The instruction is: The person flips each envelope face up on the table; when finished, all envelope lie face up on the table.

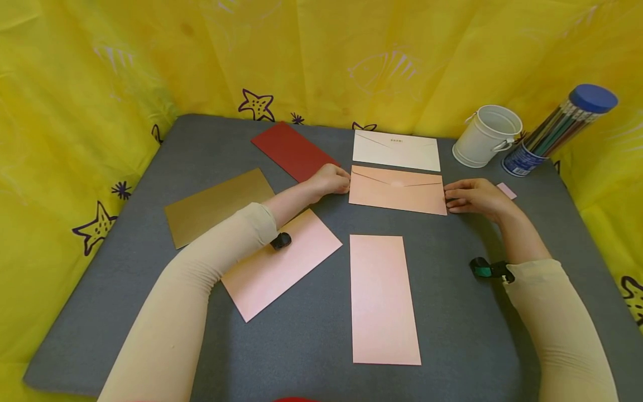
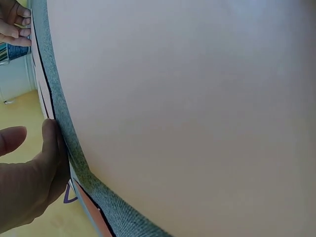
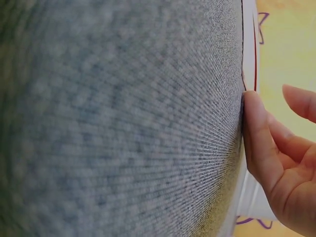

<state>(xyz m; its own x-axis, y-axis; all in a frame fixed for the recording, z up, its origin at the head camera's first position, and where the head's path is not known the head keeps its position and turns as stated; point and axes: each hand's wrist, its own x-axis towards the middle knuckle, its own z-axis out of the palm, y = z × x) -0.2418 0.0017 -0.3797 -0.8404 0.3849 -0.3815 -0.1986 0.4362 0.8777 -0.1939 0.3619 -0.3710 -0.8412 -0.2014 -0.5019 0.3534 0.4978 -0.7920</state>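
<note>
A peach envelope (image 1: 397,195) lies flat with its flap side up, between my two hands. At its left edge rests my left hand (image 1: 327,182), fingertips right at the paper; the left wrist view has the thumb (image 2: 12,139) lifted apart from the fingers. My right hand (image 1: 474,197) touches the opposite short edge with its fingertips, and its thumb (image 3: 300,101) stands off the paper in the right wrist view. Just behind the peach envelope, a white envelope (image 1: 397,152) lies almost parallel to it.
Left of these lie a red envelope (image 1: 291,149), a gold one (image 1: 221,204) and a pale pink one (image 1: 286,268), partly under the left forearm. Another pink envelope (image 1: 384,301) lies in front. Back right stand a white pail (image 1: 484,137) and a leaning pencil tub (image 1: 524,159); a small pink slip (image 1: 506,191) lies nearby.
</note>
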